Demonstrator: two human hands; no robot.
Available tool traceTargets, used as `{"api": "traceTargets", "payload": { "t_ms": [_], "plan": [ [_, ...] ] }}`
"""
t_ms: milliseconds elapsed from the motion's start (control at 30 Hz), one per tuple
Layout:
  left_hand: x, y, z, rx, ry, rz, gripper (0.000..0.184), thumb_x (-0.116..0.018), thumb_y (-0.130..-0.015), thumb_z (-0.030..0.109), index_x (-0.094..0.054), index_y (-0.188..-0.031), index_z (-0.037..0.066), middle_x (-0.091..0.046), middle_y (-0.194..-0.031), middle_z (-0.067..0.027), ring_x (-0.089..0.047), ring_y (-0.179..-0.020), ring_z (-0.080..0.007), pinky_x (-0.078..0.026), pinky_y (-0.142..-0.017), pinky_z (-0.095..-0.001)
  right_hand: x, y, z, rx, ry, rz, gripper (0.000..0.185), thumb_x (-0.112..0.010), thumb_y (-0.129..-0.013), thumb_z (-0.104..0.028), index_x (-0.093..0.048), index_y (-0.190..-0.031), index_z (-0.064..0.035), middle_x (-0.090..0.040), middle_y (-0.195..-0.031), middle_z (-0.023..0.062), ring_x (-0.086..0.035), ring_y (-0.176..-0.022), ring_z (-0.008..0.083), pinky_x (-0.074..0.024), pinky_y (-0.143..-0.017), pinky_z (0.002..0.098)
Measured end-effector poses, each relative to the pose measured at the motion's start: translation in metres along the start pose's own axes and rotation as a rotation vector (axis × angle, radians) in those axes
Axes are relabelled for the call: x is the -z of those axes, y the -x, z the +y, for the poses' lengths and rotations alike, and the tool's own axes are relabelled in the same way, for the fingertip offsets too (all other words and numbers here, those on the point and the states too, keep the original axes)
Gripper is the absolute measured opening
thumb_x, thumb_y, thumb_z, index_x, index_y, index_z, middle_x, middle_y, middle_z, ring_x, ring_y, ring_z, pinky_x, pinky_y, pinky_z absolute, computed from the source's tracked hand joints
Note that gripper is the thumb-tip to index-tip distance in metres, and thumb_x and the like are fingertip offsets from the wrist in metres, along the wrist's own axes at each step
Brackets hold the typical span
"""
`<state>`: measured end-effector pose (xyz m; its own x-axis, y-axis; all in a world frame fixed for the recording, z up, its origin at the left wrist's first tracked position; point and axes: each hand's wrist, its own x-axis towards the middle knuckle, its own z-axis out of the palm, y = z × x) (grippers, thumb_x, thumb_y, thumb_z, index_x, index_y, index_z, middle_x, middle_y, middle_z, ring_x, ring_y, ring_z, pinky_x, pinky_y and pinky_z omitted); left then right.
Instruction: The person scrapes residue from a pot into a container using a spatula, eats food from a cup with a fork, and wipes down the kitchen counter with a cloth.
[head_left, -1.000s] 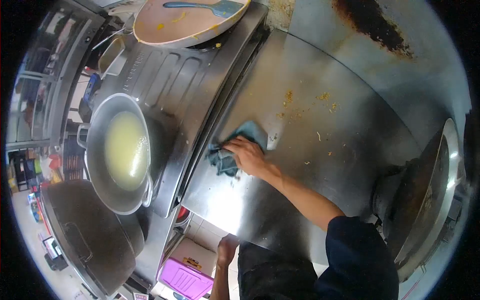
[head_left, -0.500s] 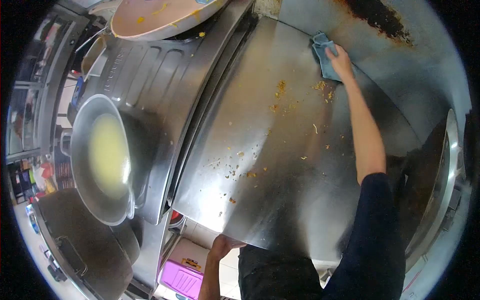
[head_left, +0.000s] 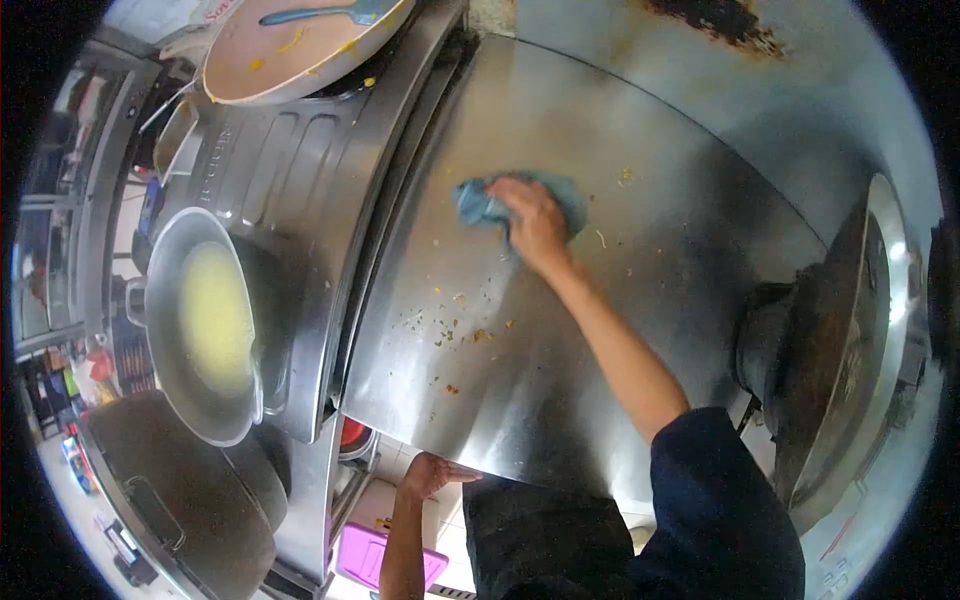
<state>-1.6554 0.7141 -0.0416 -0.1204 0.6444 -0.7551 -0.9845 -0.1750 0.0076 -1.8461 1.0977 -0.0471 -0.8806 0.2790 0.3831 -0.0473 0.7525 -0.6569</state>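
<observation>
A blue-green cloth (head_left: 562, 200) lies bunched on the steel countertop (head_left: 640, 290), in its upper left part. Over it is my right hand (head_left: 535, 222), slightly blurred, with its fingers pressed round the cloth. Yellow and brown food crumbs (head_left: 481, 336) are scattered on the steel nearer the front edge, and a few bits are to the right of the cloth. My left hand (head_left: 437, 474) is at the counter's front edge, its fingers stretched out beside the rim and holding nothing visible.
To the left, a pot of yellowish liquid (head_left: 215, 315) stands on a steel stove top (head_left: 285, 170). A pink-beige pan (head_left: 285, 50) with a blue spatula sits behind it. At right is a large wok (head_left: 845, 350). Below are a big lid (head_left: 180, 490) and a purple container (head_left: 365, 557).
My right hand has swept the cloth from the counter's left side to the far edge, then back toward the middle left. Crumbs at the back have thinned. My left hand's fingers now stretch out.
</observation>
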Motion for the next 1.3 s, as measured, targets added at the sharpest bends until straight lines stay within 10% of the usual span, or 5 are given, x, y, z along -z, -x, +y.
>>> {"api": "traceTargets", "payload": {
  "t_ms": [267,367,733,1000,1300],
  "plan": [
    [0.017,-0.006,0.001,0.112,-0.129,0.042,0.046,-0.025,-0.094,0.023,-0.040,-0.115,-0.015,-0.049,-0.110,-0.0355,-0.050,-0.101,-0.0505,-0.040,-0.090,-0.0620,0.014,0.077,-0.078,-0.189,-0.351,-0.126,0.031,-0.054,-0.071,0.007,-0.063,-0.098,-0.0057,-0.063,-0.101,0.0097,-0.058,-0.095,0.0253,-0.0449,-0.086,0.0357],
    [0.016,-0.006,0.004,0.140,0.021,-0.034,0.048,-0.025,-0.094,0.025,-0.040,-0.115,-0.015,-0.051,-0.109,-0.0341,-0.051,-0.101,-0.0489,-0.037,-0.092,-0.0624,0.049,0.049,-0.039,-0.717,-0.692,0.016,0.025,-0.068,-0.078,-0.018,-0.061,-0.096,-0.0005,-0.064,-0.088,0.0075,-0.056,-0.076,0.0136,-0.0458,-0.070,0.0317],
    [0.005,-0.008,0.010,0.097,-0.028,-0.016,0.054,-0.026,-0.094,0.038,-0.036,-0.125,-0.006,-0.054,-0.110,-0.0262,-0.049,-0.105,-0.0490,-0.041,-0.084,-0.0660,0.146,-0.048,0.194,-0.407,0.476,0.133,0.041,-0.057,-0.083,-0.028,-0.053,-0.115,-0.0020,-0.052,-0.119,0.0201,-0.050,-0.108,0.0343,-0.0389,-0.092,0.0389],
    [0.042,-0.012,0.006,0.081,0.086,-0.103,0.052,-0.028,-0.094,0.038,-0.033,-0.129,-0.001,-0.051,-0.117,-0.0234,-0.050,-0.101,-0.0507,-0.036,-0.085,-0.0704,0.060,0.049,0.036,-0.231,0.179,0.126,0.048,-0.054,-0.064,0.010,-0.057,-0.108,-0.0078,-0.058,-0.111,0.0098,-0.052,-0.105,0.0298,-0.0407,-0.092,0.0381],
    [0.027,-0.007,0.010,0.146,-0.134,-0.081,0.049,-0.030,-0.092,0.027,-0.041,-0.114,-0.016,-0.048,-0.108,-0.0391,-0.050,-0.098,-0.0540,-0.037,-0.092,-0.0611,0.023,0.154,-0.109,-0.302,-0.203,0.034,0.033,-0.060,-0.069,0.005,-0.061,-0.100,-0.0051,-0.063,-0.100,0.0099,-0.060,-0.092,0.0230,-0.0459,-0.081,0.0350]
  ]
}}
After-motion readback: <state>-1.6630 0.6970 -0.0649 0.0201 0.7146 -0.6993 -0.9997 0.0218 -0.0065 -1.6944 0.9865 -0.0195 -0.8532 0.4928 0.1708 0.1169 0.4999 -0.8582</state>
